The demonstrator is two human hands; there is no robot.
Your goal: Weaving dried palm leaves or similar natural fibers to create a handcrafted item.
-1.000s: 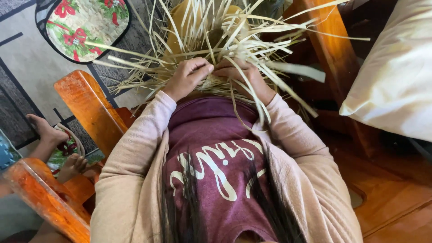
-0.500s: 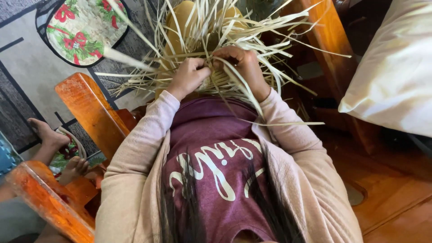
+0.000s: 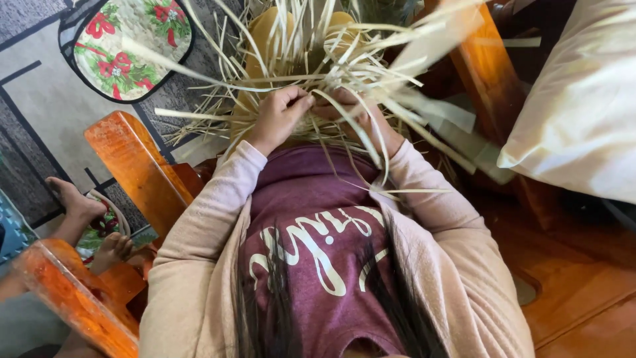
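Seated person, wooden chair; orange-brown armrest (image 3: 136, 169) at the person's left side of view, a second armrest end (image 3: 69, 292) lower left. Patterned floor rug (image 3: 40, 113) beyond the knees, with a floral cushion (image 3: 126, 43) lying on it near the top left corner. Cream pillow (image 3: 583, 106) against the right edge.

Work sits in the lap, hard against the belly: a bundle of pale straw strips (image 3: 331, 73), woven at the centre and fanning loose in all directions. Kept this close, probably so the lap bears the weight and both hands stay free for the strands.

Left hand (image 3: 278, 116): grip curled tight, fingers pinching strands at the woven centre, seemingly pinning finished crossings so they do not spring apart.

Right hand (image 3: 354, 113): partly buried under the strips; grip looks closed on a strand, thumb side hidden, so exact hold unclear. The two hands are touching or nearly so.

Another person's bare feet (image 3: 79, 205) at lower left, on a small floral mat.
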